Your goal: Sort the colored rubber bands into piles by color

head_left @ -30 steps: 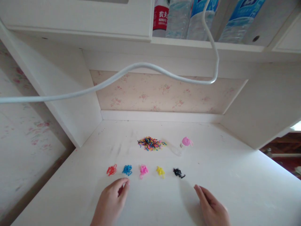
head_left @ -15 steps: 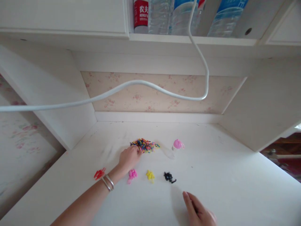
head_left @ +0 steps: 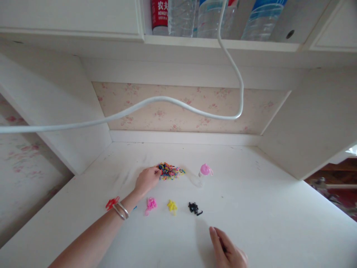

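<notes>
My left hand (head_left: 146,179) reaches forward to the left edge of a mixed pile of small coloured rubber bands (head_left: 170,171) on the white desk (head_left: 251,208), its fingertips pinched at the pile. What they grip is too small to make out. Two silver bangles ring that wrist. In a row nearer me lie small sorted heaps: red (head_left: 111,203), pink (head_left: 151,204), yellow (head_left: 172,205) and black (head_left: 194,208). A blue heap is almost hidden under my forearm. My right hand (head_left: 228,251) rests on the desk at the lower edge, fingers stretched flat, holding nothing.
A small clear bottle with a pink cap (head_left: 202,174) lies on its side right of the pile. A white cable (head_left: 167,100) hangs across the view above the desk. Water bottles (head_left: 195,16) stand on the shelf overhead. White side panels wall the desk left and right.
My left hand went from resting near the blue heap up to the mixed pile and now pinches at its left edge. The right hand stays flat on the desk. The view shifted right.
</notes>
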Motion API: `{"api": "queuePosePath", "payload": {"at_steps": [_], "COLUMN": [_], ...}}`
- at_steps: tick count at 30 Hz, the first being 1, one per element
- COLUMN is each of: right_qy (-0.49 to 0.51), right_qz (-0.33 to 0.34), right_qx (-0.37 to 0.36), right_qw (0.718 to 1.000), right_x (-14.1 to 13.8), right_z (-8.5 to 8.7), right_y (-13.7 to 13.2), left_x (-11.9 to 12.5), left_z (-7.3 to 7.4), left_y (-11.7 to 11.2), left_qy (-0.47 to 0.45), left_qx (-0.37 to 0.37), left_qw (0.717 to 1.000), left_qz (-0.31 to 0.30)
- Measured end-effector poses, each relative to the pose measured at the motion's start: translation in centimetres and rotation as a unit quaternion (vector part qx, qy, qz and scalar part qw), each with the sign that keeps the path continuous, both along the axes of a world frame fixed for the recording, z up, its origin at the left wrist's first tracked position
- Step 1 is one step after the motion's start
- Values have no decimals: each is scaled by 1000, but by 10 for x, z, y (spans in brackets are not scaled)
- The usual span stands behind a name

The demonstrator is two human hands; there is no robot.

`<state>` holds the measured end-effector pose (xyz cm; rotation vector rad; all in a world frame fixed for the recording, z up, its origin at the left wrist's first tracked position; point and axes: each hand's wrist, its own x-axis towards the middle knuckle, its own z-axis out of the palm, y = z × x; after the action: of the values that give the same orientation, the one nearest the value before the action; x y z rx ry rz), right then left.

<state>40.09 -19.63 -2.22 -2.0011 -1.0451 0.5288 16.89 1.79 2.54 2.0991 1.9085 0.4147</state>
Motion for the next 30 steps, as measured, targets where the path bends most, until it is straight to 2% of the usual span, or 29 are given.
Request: {"api": "queuePosePath", "payload": {"at_steps": [5, 13, 20, 27, 30], "right_qy": [0, 29, 20, 15, 13], "right_qz": [-15, 5, 13, 20, 22], "right_qx": [4, -2, 8, 3, -2], "right_qw": [1000, 1000, 1000, 1000, 1000], "right_x": [-2, 1, 1, 1, 0], "right_z": [0, 4, 5, 8, 8], "right_y": [-1, -2, -2, -3, -3], "left_x": [-10, -18, -19, -16, -18], "left_z": [-4, -11, -12, -7, -2], "left_y": [-2, 11, 10, 13, 3], "left_qy": [-17, -55, -99, -95, -83], "left_qx": [3, 8, -3, -16, -13], "left_qw": [1000, 998, 995, 995, 996], "left_qz": [-2, 0, -2, 12, 15]}}
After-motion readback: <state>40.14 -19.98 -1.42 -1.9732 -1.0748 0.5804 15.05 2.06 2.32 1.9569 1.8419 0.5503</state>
